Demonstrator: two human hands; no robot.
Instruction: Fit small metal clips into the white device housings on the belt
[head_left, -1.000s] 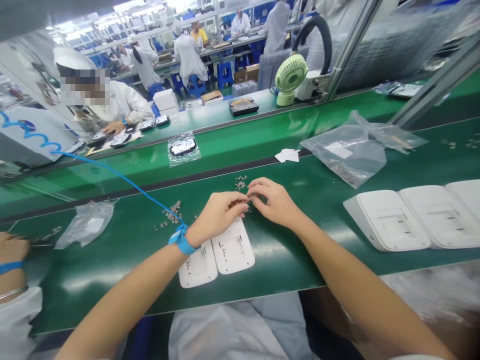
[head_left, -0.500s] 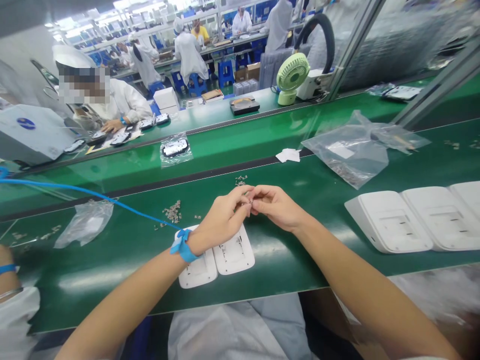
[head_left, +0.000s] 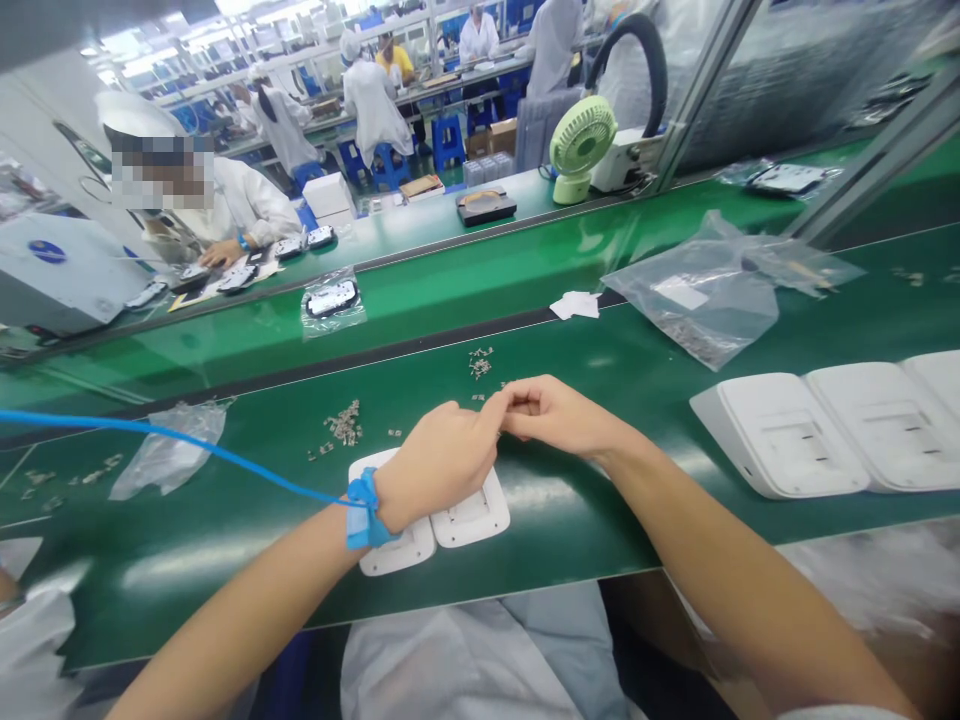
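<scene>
On the green bench (stools beyond) lie small parts.

Forearms in from both sides, converging ahead. Left hand back-up, fingers curled (tips hidden); right hand meets it at the fingers, knuckles bent, pinch unclear.

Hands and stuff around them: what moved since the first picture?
The left hand rolled to show more of its back, fingertips meeting the right hand. The blue cord dropped lower at the left; the bagged electronic part slid leftward. The white housings and green fan stayed put.
</scene>
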